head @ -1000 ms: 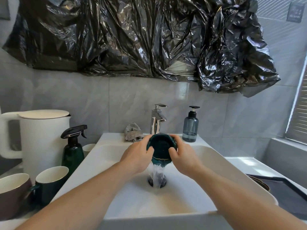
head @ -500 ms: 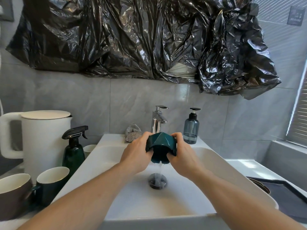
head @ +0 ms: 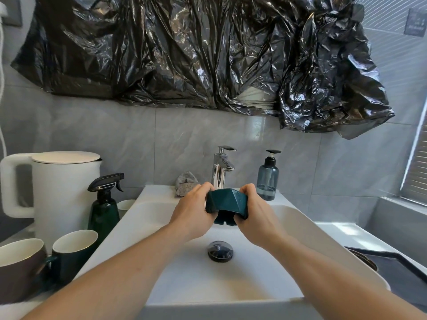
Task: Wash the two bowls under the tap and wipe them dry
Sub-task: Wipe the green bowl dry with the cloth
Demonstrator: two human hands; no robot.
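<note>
We see a pale worktop (head: 342, 232) carrying a white sink (head: 307, 236). Left of the sink stand a white kettle (head: 60, 195), a dark green spray bottle (head: 104, 211), a small white cup (head: 126, 205), a green mug (head: 74, 255) and a brown mug (head: 18, 271). Behind the sink sit a crumpled grey cloth (head: 186, 186), a chrome tap (head: 220, 172) and a blue-grey soap dispenser (head: 268, 181). Right of the sink lies a dark tray (head: 402, 273).

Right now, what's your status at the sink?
Both hands, left hand and right hand, gripping teal bowl, tipped over basin. Tap behind. Nothing in the way.
</note>
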